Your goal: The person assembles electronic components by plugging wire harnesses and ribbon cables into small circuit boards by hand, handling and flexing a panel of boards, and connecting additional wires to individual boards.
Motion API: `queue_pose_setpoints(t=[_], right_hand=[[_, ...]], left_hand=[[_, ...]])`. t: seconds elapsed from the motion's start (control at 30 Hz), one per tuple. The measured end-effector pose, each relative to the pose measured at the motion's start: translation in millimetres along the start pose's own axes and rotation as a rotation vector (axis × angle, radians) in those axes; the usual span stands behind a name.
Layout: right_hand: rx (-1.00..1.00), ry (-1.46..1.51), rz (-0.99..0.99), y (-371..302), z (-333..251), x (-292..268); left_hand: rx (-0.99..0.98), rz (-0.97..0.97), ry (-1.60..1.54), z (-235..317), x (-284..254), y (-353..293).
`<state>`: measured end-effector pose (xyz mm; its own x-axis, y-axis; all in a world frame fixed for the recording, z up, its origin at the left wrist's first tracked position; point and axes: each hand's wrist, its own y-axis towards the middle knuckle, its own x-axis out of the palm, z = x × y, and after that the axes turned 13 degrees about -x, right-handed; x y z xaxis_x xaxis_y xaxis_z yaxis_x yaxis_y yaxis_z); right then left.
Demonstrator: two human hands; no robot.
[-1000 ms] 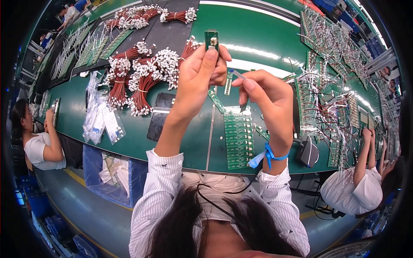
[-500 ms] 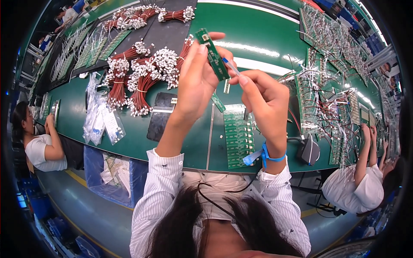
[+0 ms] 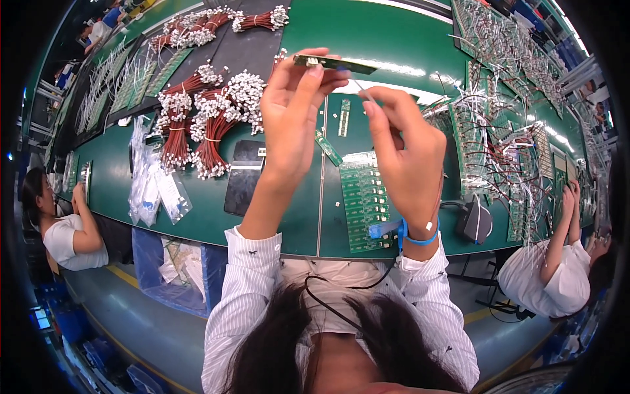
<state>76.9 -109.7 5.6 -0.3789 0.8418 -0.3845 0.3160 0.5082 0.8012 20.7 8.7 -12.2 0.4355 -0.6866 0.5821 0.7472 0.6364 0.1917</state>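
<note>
My left hand (image 3: 289,125) holds up a narrow green circuit board (image 3: 348,65), pinched at its left end between thumb and fingers. The board is nearly edge-on, with a small white connector near the thumb. To its right, my right hand (image 3: 412,148) pinches a thin flat ribbon cable (image 3: 365,93) between thumb and forefinger. The cable's blue end reaches up under the board; whether they touch I cannot tell. A thin red-brown wire (image 3: 438,194) with a white plug runs down beside my right wrist, which wears a blue strap (image 3: 420,241). Its upper end is hidden.
Below my hands lies a panel of green boards (image 3: 361,203), with two loose strips (image 3: 328,148) beyond it. Bundled brown wires (image 3: 213,131) and plastic bags (image 3: 154,177) lie left. Wired boards (image 3: 489,151) and a black device (image 3: 474,223) stand right. Co-workers sit on both sides.
The circuit board has turned from steeply slanted to nearly level and edge-on. My right hand has shifted slightly, still pinching the ribbon cable; the wire with the plug now shows along my wrist.
</note>
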Motion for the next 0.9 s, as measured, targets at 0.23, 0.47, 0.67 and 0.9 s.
queue_pose_setpoints(t=[0.23, 0.47, 0.67, 0.9], right_hand=[[0.032, -0.049, 0.131, 0, -4, -13], [0.059, -0.076, 0.133, -1, -3, -5], [0.009, -0.089, 0.190, 0, -2, -1], [-0.008, -0.105, 0.176, -3, -3, -6]], left_hand=[[-0.134, -0.054, -0.128, 7, -2, 0], [-0.143, -0.087, -0.122, 4, 4, -3], [-0.107, -0.072, -0.081, -1, 4, -4], [-0.111, -0.096, -0.093, -3, 5, -5]])
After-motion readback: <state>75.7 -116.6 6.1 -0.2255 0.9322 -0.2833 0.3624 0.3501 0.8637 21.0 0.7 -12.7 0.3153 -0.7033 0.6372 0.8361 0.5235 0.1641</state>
